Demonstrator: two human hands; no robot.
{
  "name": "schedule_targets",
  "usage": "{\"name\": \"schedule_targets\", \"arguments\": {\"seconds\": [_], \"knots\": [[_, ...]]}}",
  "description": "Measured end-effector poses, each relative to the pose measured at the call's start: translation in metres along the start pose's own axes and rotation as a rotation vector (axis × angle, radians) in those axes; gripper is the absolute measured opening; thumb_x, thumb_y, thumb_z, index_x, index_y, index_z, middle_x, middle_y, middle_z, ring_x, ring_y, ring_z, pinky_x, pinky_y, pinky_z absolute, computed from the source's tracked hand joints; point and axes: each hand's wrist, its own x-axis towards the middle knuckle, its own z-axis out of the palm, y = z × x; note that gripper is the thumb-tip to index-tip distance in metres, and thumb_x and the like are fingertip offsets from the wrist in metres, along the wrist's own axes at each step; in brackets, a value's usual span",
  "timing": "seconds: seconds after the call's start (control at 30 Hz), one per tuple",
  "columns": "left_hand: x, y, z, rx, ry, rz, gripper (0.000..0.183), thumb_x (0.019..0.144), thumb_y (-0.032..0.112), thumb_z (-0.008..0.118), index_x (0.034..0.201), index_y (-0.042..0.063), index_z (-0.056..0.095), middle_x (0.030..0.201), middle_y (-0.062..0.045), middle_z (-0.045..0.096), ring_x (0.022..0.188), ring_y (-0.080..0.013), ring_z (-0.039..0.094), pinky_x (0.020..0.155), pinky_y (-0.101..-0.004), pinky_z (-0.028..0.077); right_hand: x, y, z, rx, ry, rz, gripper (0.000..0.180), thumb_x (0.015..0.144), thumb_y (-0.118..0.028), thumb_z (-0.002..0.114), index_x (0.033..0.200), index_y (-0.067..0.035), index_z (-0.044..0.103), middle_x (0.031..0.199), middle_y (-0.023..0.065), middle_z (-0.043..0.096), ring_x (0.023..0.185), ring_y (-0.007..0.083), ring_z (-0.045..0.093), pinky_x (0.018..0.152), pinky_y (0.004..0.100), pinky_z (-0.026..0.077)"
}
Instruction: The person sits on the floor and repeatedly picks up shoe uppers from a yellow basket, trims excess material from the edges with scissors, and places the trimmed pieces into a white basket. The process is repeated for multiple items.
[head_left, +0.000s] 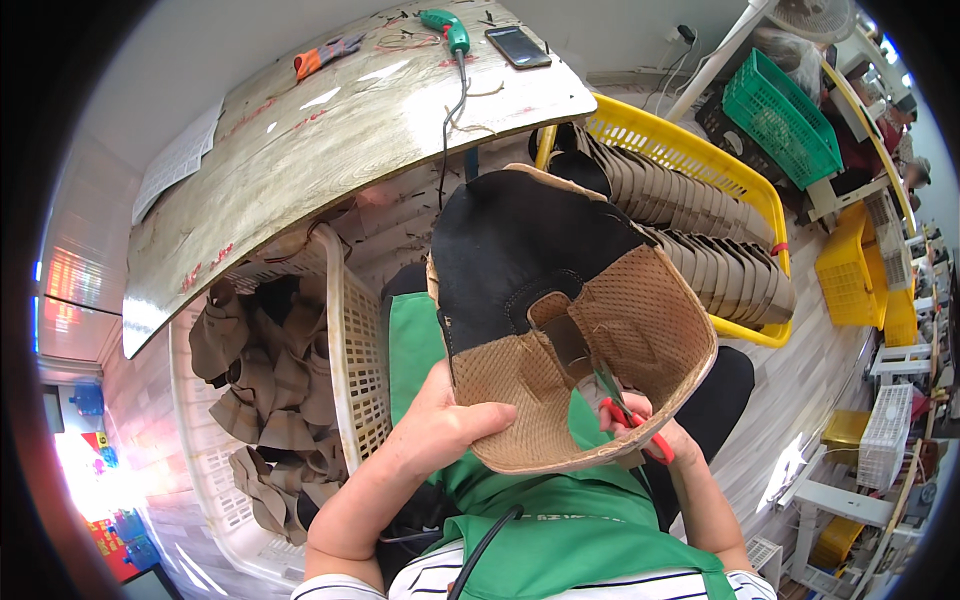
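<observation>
A shoe upper (510, 247) with a black lining and tan mesh lies open above my lap, its inside facing up. My left hand (450, 420) grips its lower left edge, thumb on the mesh. In my right hand (645, 420) is a pair of scissors (619, 409) with red handles, its blades pointing up into the opening of the upper. Part of my right hand is hidden behind the rim of the upper. Green apron cloth (585, 420) shows through a gap beside the scissors.
Ahead is a worktable (330, 127) with a green corded tool (450, 28), a phone (517, 46) and a glove (327, 55). A white basket (349, 352) of tan pieces stands left; a yellow basket (780, 225) of stacked pieces stands right. People sit far right.
</observation>
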Motion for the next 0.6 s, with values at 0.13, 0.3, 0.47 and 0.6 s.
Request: {"name": "schedule_targets", "arguments": {"seconds": [0.13, 0.3, 0.47, 0.6], "knots": [[-0.001, 0.002, -0.001, -0.002, 0.045, -0.015, 0.049, 0.073, -0.002, 0.066, 0.120, -0.008, 0.054, 0.110, -0.015, 0.065, 0.097, -0.0210, 0.065, 0.085, -0.0327, 0.051, -0.002, 0.021, -0.008, 0.038, 0.030, -0.004, 0.043, 0.076, -0.033, 0.079, 0.097, -0.002, 0.060, 0.083, -0.0041, 0.051, 0.074, 0.0039, 0.046, 0.065, 0.0178, 0.038], [-0.001, 0.001, -0.004, -0.029, -0.023, 0.008, 0.049, 0.074, -0.002, 0.066, 0.121, -0.008, 0.053, 0.110, -0.015, 0.065, 0.097, -0.0207, 0.065, 0.085, -0.0326, 0.052, -0.003, 0.011, -0.008, 0.048, -0.012, -0.005, 0.030, 0.077, -0.016, 0.075, 0.099, -0.003, 0.060, 0.090, -0.0029, 0.052, 0.080, 0.0046, 0.045, 0.071, 0.0185, 0.039], [-0.001, 0.003, 0.000, -0.015, -0.011, -0.020, 0.049, 0.075, -0.002, 0.067, 0.121, -0.008, 0.053, 0.111, -0.014, 0.065, 0.097, -0.0200, 0.064, 0.085, -0.0324, 0.051, -0.002, 0.002, -0.008, 0.062, 0.038, 0.062, 0.029, 0.076, -0.006, 0.072, 0.102, -0.005, 0.060, 0.093, -0.0031, 0.053, 0.082, 0.0052, 0.046, 0.074, 0.0198, 0.040], [-0.003, 0.003, 0.001, 0.003, -0.043, -0.015, 0.050, 0.076, -0.002, 0.067, 0.123, -0.008, 0.052, 0.112, -0.014, 0.064, 0.098, -0.0198, 0.064, 0.086, -0.0324, 0.051, 0.000, -0.001, 0.004, 0.095, 0.077, 0.038, 0.018, 0.077, -0.008, 0.072, 0.091, -0.005, 0.061, 0.083, -0.0040, 0.053, 0.077, 0.0071, 0.046, 0.071, 0.0222, 0.039]]}}
